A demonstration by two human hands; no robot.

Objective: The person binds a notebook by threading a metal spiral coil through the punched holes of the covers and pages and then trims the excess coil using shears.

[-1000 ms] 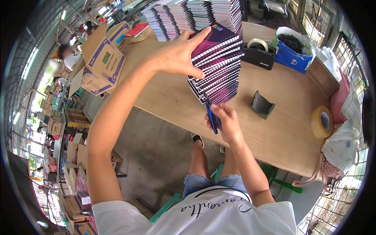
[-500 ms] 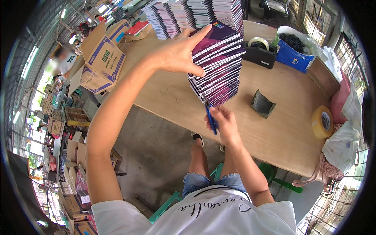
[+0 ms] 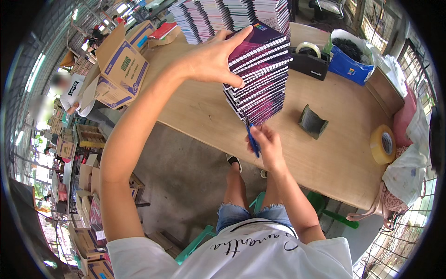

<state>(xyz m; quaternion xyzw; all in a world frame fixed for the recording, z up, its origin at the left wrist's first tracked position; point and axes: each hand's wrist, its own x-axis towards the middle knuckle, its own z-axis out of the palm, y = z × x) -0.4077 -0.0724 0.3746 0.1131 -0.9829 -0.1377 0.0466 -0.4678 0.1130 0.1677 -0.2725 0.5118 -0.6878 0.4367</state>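
A tall stack of spiral notebooks [image 3: 261,69] with dark purple covers stands on the wooden table, its coiled edges facing me. My left hand [image 3: 211,59] grips the upper part of the stack. Its index finger stretches over the top cover and its thumb presses on the coiled side. Low at the stack's near corner, my right hand [image 3: 268,148] is closed round blue-handled pliers [image 3: 252,138]. Their dark jaws point up at the coil ends of the lower notebooks; whether they grip a wire is too small to tell.
Behind stand more notebook stacks [image 3: 211,21]. To the right are a black tape dispenser [image 3: 309,64], a blue box of black coils [image 3: 350,67], a curved dark piece [image 3: 313,122] and a tape roll [image 3: 383,144]. An open carton [image 3: 121,69] sits left; a person [image 3: 72,90] stands beyond it.
My right hand and the pliers have shifted very slightly along the stack's lower edge. My left hand keeps its place. The person at the far left has moved nearer.
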